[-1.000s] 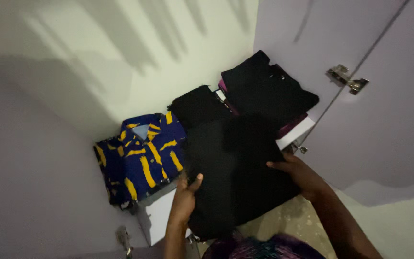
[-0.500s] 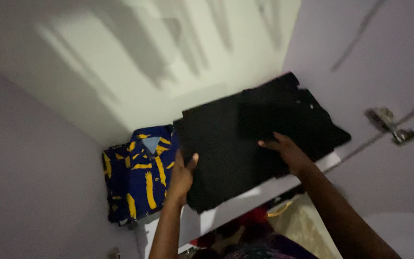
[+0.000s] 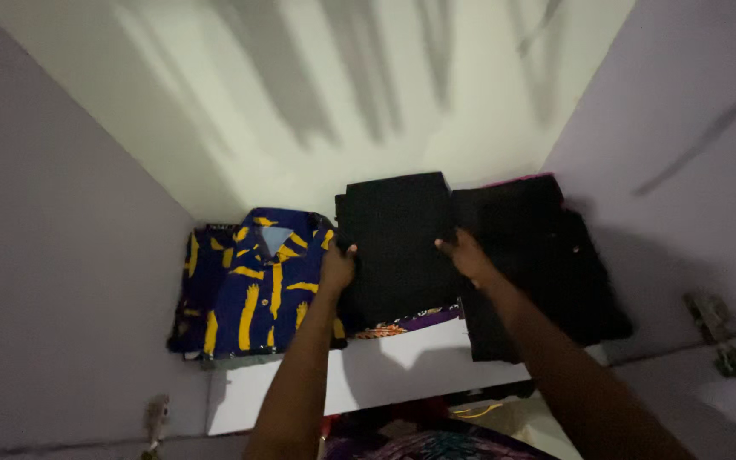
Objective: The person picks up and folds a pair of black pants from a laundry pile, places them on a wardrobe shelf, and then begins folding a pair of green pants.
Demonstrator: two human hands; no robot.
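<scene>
A folded black garment (image 3: 398, 243) lies on top of the middle stack of a white wardrobe shelf (image 3: 385, 370). My left hand (image 3: 336, 266) grips its left edge and my right hand (image 3: 463, 255) grips its right edge. Under it a folded cloth with purple and orange pattern (image 3: 402, 324) peeks out at the shelf front. A folded blue shirt with yellow strokes (image 3: 253, 281) lies just left of my left hand. Another stack of black clothes (image 3: 547, 264) sits to the right of my right hand.
The wardrobe's side walls (image 3: 53, 255) close the shelf in on the left and right, with a pale back wall (image 3: 342, 94) behind. A metal door hinge (image 3: 721, 336) sticks out at the right and another (image 3: 155, 417) at lower left. More clothes show below the shelf.
The black garment has moved from in front of the shelf up and back onto the middle stack. Both hands went with it, and the view tilted upward.
</scene>
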